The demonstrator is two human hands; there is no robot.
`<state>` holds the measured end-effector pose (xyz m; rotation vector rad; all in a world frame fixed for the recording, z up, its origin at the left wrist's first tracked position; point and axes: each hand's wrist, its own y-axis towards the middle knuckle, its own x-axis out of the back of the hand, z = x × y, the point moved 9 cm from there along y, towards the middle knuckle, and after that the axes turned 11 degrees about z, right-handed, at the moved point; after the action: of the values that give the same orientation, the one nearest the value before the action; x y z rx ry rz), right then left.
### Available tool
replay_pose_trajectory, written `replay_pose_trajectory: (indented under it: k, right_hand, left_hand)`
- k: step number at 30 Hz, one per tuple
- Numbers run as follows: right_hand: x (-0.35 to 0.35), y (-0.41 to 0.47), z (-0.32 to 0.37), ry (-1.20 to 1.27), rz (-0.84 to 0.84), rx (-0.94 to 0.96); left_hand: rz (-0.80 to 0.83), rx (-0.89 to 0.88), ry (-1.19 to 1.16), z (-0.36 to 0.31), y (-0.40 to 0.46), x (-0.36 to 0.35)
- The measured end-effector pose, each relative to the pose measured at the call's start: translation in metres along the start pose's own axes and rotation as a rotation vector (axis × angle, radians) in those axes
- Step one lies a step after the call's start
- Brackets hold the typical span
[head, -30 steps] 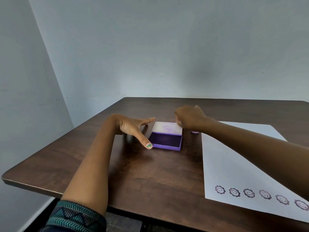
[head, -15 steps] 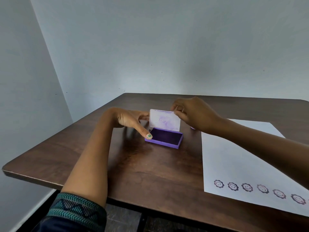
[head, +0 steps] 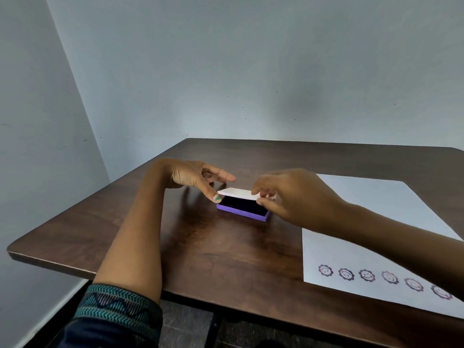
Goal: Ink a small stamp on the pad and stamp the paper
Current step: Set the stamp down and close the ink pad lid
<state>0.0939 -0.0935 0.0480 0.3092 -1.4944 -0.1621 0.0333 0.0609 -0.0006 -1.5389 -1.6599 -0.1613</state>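
Note:
A purple ink pad (head: 242,211) sits on the dark wooden table (head: 213,247), its dark ink surface partly showing. Its white lid (head: 237,192) hangs low over the base, almost flat. My right hand (head: 288,197) pinches the lid's right front edge between thumb and fingers. My left hand (head: 198,177) rests at the pad's left end, thumb tip touching the base corner, fingers spread. The white paper (head: 371,237) lies to the right, with a row of several purple smiley stamp prints (head: 366,275) along its near edge. No stamp is visible; my right hand hides the spot behind the pad.
A pale wall stands close behind the table and along the left. The table's near edge (head: 50,262) and rounded left corner are in view. My right forearm (head: 401,237) crosses above the paper.
The lid, lying back open a second ago and upright half a second ago, has swung down over the ink pad with my right hand on it. My left hand stayed at the pad's left end.

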Motion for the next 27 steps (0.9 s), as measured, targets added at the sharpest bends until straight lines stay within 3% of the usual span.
replay_pose_trajectory:
  k: [6,11,18,27]
  right_hand:
    - [-0.014,-0.006,0.005,-0.001,0.033,0.002]
    - [-0.011,0.004,-0.008,0.166,0.076,-0.068]
    - [-0.032,0.018,-0.025,0.231,0.392,-0.231]
    - [-0.04,0.028,-0.028,0.224,0.48,-0.249]
  left_hand:
    - [0.044,0.075,0.086,0.003,0.002,-0.006]
    - [0.024,0.109,0.13,0.003,0.007,-0.007]
    - [0.006,0.113,0.125,0.005,0.008,-0.005]
    - [-0.027,0.168,0.161,0.009,0.007,0.0]
